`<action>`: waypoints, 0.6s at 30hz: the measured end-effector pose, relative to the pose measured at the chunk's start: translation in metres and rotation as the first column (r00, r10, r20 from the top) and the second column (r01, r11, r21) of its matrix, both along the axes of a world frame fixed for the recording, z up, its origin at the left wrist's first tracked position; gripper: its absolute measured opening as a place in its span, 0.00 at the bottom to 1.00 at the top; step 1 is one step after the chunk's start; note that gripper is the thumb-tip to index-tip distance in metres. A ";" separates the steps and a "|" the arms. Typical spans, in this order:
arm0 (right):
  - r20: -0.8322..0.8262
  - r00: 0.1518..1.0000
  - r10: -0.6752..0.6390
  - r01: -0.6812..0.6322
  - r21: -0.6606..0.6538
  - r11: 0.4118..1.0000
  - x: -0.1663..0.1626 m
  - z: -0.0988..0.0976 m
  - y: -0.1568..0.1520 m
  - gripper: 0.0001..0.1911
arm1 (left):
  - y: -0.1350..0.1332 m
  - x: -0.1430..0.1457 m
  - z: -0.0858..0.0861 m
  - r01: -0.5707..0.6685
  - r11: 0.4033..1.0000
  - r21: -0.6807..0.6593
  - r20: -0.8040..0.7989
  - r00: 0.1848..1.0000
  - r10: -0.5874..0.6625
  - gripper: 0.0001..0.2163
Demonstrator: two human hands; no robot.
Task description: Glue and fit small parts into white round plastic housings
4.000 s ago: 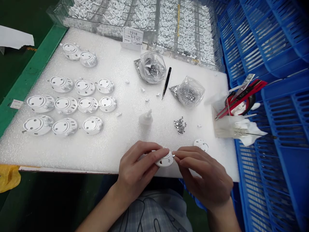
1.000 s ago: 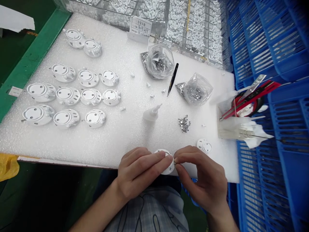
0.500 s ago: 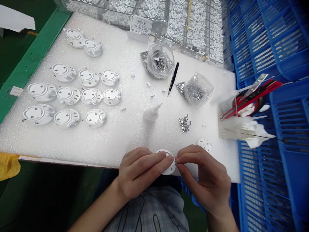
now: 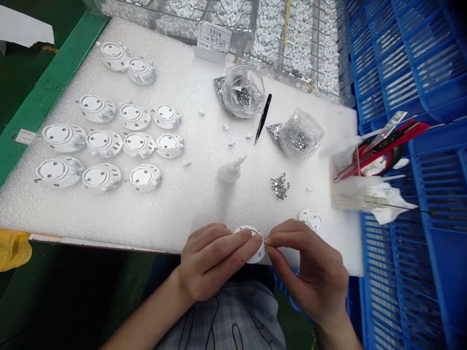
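Note:
My left hand [image 4: 211, 260] is closed around a round white plastic part [image 4: 251, 243] held at the near edge of the white foam sheet [image 4: 175, 204]. My right hand [image 4: 310, 272] pinches at the part's right side with thumb and forefinger; what sits between those fingertips is too small to make out. A second small white part [image 4: 310, 219] lies just beyond my right hand. A heap of tiny silver pieces [image 4: 280, 185] and a small white glue bottle [image 4: 229, 171] lie a little farther away on the foam.
Several white round parts [image 4: 109, 143] stand in rows at the left. Two clear bags of silver pieces [image 4: 243, 91] [image 4: 299, 133] flank black tweezers [image 4: 262, 119]. A clear box holding red-handled tools [image 4: 365, 170] sits right, by blue crates [image 4: 412, 97]. Clear trays [image 4: 255, 29] line the back.
Since four seconds ago the view shifted slightly and both hands drew a little nearer to me with the part. In the last second almost nothing has moved.

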State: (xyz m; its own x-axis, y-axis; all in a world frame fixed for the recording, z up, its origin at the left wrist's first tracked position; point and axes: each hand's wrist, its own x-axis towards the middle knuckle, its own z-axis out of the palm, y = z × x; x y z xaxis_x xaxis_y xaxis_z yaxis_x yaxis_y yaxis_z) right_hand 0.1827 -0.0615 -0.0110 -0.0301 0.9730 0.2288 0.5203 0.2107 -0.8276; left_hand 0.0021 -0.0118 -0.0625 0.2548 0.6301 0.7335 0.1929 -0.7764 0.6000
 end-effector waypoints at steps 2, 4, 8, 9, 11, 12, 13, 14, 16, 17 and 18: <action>0.002 1.000 -0.002 0.002 -0.001 1.000 0.000 0.001 0.000 0.12 | 0.000 0.000 -0.002 -0.001 1.000 0.000 0.002 1.000 0.001 0.09; 0.005 1.000 -0.004 0.004 -0.003 1.000 0.000 0.001 0.001 0.11 | -0.001 -0.001 -0.003 -0.003 1.000 -0.002 -0.002 1.000 0.003 0.10; -0.039 0.999 -0.004 0.004 -0.016 1.000 0.000 -0.002 0.001 0.10 | 0.001 -0.002 -0.002 -0.027 0.999 -0.018 0.002 1.000 0.027 0.11; -0.072 0.997 -0.009 0.008 -0.022 1.000 -0.001 -0.003 0.001 0.09 | 0.001 -0.002 -0.001 -0.028 0.999 -0.024 0.008 1.000 0.029 0.10; -0.148 0.989 -0.028 0.022 -0.041 0.999 -0.002 -0.006 -0.001 0.07 | 0.002 -0.003 0.002 -0.027 0.999 -0.042 0.017 0.999 0.027 0.08; -0.181 0.982 -0.043 0.034 -0.052 0.998 -0.003 -0.007 -0.002 0.06 | 0.003 -0.003 0.004 -0.025 0.999 -0.047 0.020 0.999 0.026 0.07; -0.209 0.976 -0.060 0.048 -0.061 0.997 -0.004 -0.007 -0.003 0.05 | 0.003 -0.004 0.005 -0.024 0.998 -0.052 0.019 0.999 0.026 0.07; -0.229 0.971 -0.076 0.062 -0.067 0.996 -0.004 -0.008 -0.003 0.05 | 0.003 -0.004 0.005 -0.022 0.998 -0.055 0.016 1.000 0.023 0.07; -0.249 0.964 -0.099 0.086 -0.062 0.994 -0.005 -0.007 -0.004 0.06 | 0.003 -0.005 0.005 -0.004 0.999 -0.053 0.007 1.000 0.004 0.07; -0.250 0.963 -0.101 0.090 -0.057 0.994 -0.005 -0.007 -0.004 0.06 | 0.002 -0.006 0.005 0.006 0.999 -0.051 0.000 1.000 -0.006 0.07; -0.246 0.964 -0.097 0.086 -0.053 0.995 -0.004 -0.007 -0.004 0.06 | 0.002 -0.006 0.004 0.010 0.999 -0.050 -0.004 1.000 -0.010 0.08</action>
